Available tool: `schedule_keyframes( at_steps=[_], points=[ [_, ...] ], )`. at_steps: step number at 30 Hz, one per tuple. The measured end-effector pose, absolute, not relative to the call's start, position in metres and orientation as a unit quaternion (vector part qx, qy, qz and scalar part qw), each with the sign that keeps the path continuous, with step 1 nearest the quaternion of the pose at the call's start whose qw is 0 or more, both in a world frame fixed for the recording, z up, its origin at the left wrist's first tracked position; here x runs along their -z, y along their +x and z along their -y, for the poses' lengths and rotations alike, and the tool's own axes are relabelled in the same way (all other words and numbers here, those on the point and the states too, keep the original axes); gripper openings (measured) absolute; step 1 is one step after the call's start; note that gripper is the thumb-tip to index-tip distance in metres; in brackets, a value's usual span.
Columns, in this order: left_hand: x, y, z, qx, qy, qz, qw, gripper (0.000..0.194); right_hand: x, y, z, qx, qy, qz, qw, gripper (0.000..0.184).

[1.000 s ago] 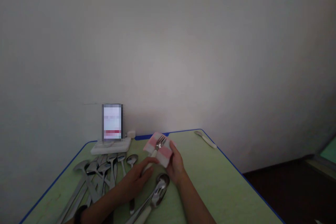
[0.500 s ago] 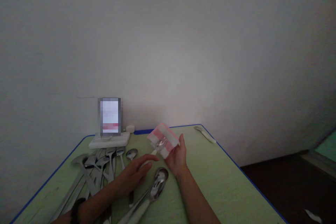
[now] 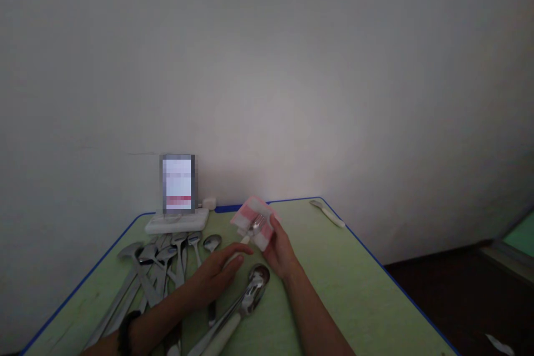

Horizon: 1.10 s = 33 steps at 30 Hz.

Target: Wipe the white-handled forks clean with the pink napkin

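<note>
My left hand is closed on the pale handle of a fork, whose metal head points away to the upper right. Pink-and-white checked cloth lies behind the fork's tines, and my right hand grips it from the right side, thumb across its edge. Just below my hands, stacked spoons rest on the table, one with a pale handle. A single spoon lies beyond my left wrist, its handle partly hidden by that hand.
Several metal spoons and other utensils are piled at the left, partly under my left forearm. A lit phone stands on a white base by the wall. Another pale-handled utensil lies along the right edge of the green table.
My right thumb has folded in from upright over the cloth's edge, and the cloth has closed slightly around the fork's head. My left hand keeps the same hold on the fork.
</note>
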<state>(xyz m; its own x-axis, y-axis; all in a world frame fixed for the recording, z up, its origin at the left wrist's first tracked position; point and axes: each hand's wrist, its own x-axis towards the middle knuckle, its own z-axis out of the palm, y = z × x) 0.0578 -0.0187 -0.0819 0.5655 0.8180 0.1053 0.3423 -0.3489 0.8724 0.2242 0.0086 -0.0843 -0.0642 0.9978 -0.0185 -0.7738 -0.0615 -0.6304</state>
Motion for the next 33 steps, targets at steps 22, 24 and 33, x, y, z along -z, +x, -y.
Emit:
schedule_keyframes(
  at_steps=[22,24,33],
  points=[
    [0.089,0.0561,0.0167,-0.271,0.789,-0.365,0.414,0.037,0.0929,0.2231,-0.015,-0.679,-0.235,0.204,0.664,0.035],
    [0.0896,0.0557,0.0163,-0.273,0.791,-0.363,0.41,0.037,0.0933,0.2232,-0.0158,-0.675,-0.235,0.195,0.671,0.031],
    [0.0816,0.0576,0.0196,-0.263,0.805,-0.368,0.383,0.036,0.0881,0.2225,-0.0113,-0.699,-0.279,0.189,0.63,0.019]
  ],
)
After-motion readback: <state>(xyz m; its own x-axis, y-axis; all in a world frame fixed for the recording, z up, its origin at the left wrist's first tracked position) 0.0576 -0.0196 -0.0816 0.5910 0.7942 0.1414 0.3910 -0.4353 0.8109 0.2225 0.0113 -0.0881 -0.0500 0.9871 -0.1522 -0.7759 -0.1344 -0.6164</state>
